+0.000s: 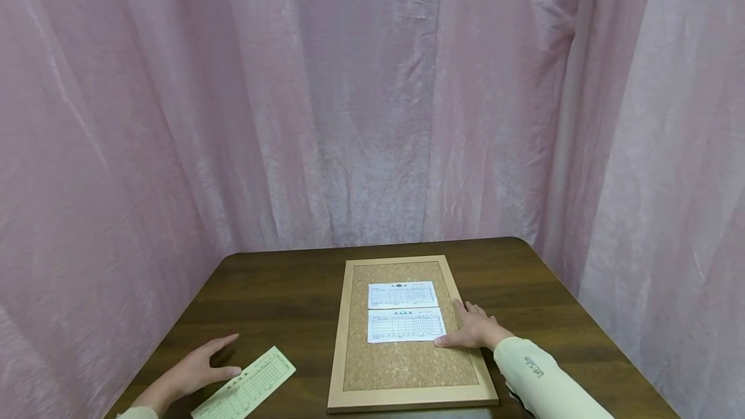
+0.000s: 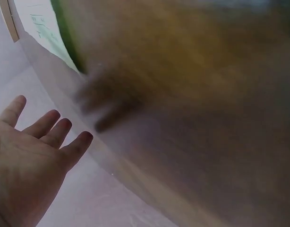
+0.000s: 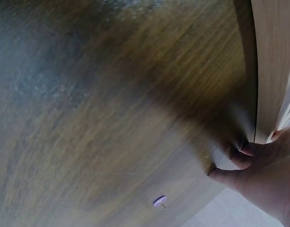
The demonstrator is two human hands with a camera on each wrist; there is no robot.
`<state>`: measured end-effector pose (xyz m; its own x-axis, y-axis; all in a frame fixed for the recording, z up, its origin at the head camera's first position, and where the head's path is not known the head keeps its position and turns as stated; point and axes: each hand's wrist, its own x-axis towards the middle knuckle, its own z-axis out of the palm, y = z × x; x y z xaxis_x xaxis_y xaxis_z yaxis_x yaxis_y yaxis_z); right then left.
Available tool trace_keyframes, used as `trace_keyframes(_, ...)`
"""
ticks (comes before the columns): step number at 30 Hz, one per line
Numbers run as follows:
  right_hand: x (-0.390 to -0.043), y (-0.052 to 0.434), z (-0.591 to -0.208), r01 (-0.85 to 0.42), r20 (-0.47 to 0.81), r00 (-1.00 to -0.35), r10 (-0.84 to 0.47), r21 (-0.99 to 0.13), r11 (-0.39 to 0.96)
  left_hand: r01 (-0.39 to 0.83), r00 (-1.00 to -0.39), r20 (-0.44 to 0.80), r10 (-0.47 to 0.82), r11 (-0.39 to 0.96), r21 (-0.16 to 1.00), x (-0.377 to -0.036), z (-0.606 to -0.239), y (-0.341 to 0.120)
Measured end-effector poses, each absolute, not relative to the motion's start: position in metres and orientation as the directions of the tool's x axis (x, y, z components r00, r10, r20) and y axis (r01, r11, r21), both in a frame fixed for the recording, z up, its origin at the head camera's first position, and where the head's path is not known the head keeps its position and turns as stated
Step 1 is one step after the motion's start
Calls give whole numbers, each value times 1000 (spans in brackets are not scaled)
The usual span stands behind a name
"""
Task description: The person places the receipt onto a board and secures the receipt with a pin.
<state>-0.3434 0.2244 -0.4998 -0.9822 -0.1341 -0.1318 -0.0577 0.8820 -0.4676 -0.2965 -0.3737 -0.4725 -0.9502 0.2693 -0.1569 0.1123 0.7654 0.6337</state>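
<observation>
A cork board (image 1: 410, 367) with a light wooden frame lies on the dark wooden table. Two white printed slips, an upper one (image 1: 401, 295) and a lower one (image 1: 405, 326), sit on the cork. My right hand (image 1: 474, 330) rests over the board's right frame, thumb at the lower slip's corner, the other fingers spread towards the outer edge. In the right wrist view, its fingertips (image 3: 216, 173) are beside the frame, low over the table. My left hand (image 1: 194, 370) is spread beside a pale green printed slip (image 1: 247, 385), thumb near the slip's edge; whether they touch is unclear.
A purple-headed thumbtack (image 3: 159, 201) lies on the table in the right wrist view. Pink curtains (image 1: 361, 102) hang behind and at both sides of the table (image 1: 279, 296).
</observation>
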Motion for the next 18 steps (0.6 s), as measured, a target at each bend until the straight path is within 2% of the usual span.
trace_keyframes(12, -342, 223, -498, -65, -120, -983, -136, -467, 882, 121, -929, -194, 314, 756, 643, -289, -480, -384)
trace_keyframes(18, -342, 223, -499, -60, -119, -984, -129, -464, 884, 126, -933, -195, 304, 781, 612, -289, -482, -382)
